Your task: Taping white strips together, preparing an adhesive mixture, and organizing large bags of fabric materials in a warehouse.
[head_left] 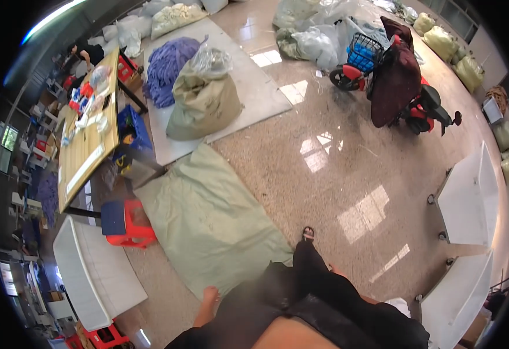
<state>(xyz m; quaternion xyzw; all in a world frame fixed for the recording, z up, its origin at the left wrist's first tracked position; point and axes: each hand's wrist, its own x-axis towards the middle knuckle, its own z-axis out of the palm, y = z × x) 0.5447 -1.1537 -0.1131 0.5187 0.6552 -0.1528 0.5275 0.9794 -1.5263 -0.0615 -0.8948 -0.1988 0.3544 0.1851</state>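
Observation:
My left hand (210,294) hangs low beside my leg, close to the near edge of a large pale green cloth (202,203) spread on the floor. Its fingers look loosely extended, and nothing shows in them. My right hand (337,271) shows only as a small patch of skin beyond my dark clothing; its fingers are mostly hidden. One sandalled foot (308,233) steps forward on the floor, just right of the cloth.
Ahead stand a full tan sack (204,104) and a purple textile heap (171,64) on a pale board (254,96). Left are a cluttered table (94,157), a red stool (138,224) and a white cart (94,270). Right are a red scooter (420,122) and white wheeled carts (470,198).

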